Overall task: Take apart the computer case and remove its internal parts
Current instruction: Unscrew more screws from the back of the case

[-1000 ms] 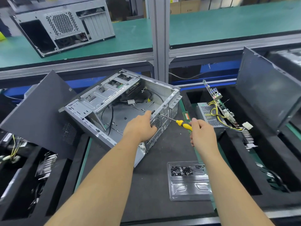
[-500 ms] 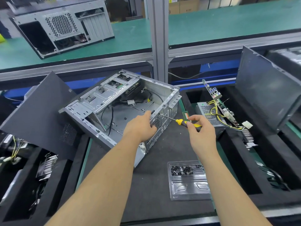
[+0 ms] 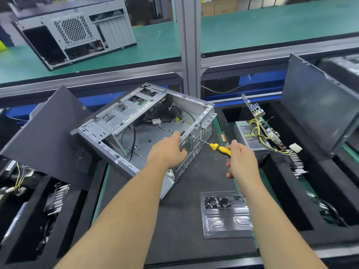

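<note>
Steel-grey and gutted on its open side, the computer case (image 3: 143,129) is lying on the dark foam mat (image 3: 194,220) in the middle of the bench, turned so that its perforated rear panel is facing the near right, where the tool can reach it. The left hand (image 3: 168,152) is curling its fingers over the top edge of that rear panel, apparently bracing the case so it is not sliding or rocking under the push of the driver. The right hand (image 3: 241,160) is wrapping round the yellow and black handle of the screwdriver (image 3: 219,149), and the thin shaft is running up and left to a point on the rear panel just beside the left fingertips; judging by this, a screw there is being worked, though the screw itself is too small to make out.

Near the right forearm, a clear plastic tray (image 3: 226,214) is holding a cluster of small dark screws in its far compartment, placed within easy reach for dropping in the next one. To the right, a power supply (image 3: 250,135) with yellow wiring and a motherboard (image 3: 262,121) are sitting in a foam bin, so the main parts look to be out already. A dark side panel (image 3: 48,133) is leaning to the left of the case, well clear of the work.
</note>
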